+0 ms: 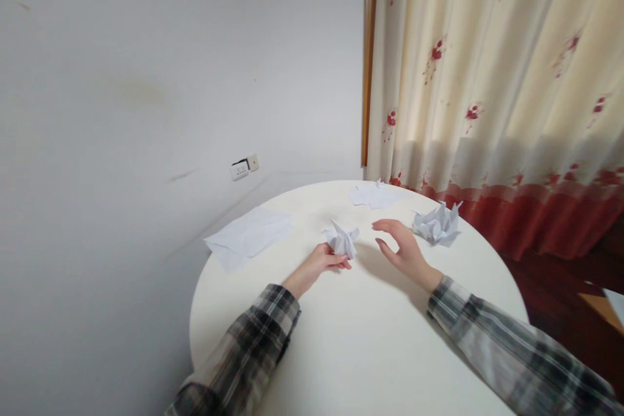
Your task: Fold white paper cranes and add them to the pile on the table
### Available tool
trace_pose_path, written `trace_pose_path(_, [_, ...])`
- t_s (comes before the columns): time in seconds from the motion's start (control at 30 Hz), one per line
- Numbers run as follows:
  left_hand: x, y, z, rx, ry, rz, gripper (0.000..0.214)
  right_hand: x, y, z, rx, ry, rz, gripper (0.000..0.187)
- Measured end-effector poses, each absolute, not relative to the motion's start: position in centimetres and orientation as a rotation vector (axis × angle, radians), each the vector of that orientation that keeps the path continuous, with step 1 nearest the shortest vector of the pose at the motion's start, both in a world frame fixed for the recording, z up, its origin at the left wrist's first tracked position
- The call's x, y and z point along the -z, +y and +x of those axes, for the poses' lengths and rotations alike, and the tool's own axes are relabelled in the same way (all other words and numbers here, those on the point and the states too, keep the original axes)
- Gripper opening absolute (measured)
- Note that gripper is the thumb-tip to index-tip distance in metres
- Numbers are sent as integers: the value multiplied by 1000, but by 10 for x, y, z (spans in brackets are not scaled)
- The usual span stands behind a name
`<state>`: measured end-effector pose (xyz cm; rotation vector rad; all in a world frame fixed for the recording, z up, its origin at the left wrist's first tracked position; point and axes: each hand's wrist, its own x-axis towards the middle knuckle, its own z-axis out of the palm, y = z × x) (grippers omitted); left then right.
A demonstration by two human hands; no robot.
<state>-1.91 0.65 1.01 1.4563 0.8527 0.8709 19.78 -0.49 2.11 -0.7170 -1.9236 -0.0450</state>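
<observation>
My left hand (322, 262) grips a white folded paper crane (342, 239) low down, between thumb and fingers, over the middle of the table. Pointed paper tips stick up above the fingers, and part of the crane's underside is hidden by them. To the right of it, my right hand (402, 252) is held apart from the crane, thumb and fingers spread in a curve with nothing between them. Just beyond the right hand lies a pile of folded white paper cranes (437, 224).
The round white table (331, 351) stands near a pale wall with a socket (239, 170). White paper sheets (251, 234) lie at the left edge. More white paper (373, 195) lies at the far edge. A flowered curtain (453, 78) hangs behind on the right.
</observation>
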Motion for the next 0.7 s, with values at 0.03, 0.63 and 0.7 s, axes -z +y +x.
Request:
trace_pose_path(0.03, [-12,3,-20,-808,826,1419,25,-22,-6,198,142,-1967,-688,25])
trace_pose_path(0.63, [-14,-4,-24,-465,580,1231,29,-22,-15,200,683,-2228,-449,26])
trace_pose_path(0.7, [-14,-4,-25,-456,575,1226,31,-21,-15,200,661,-2250,-436,27])
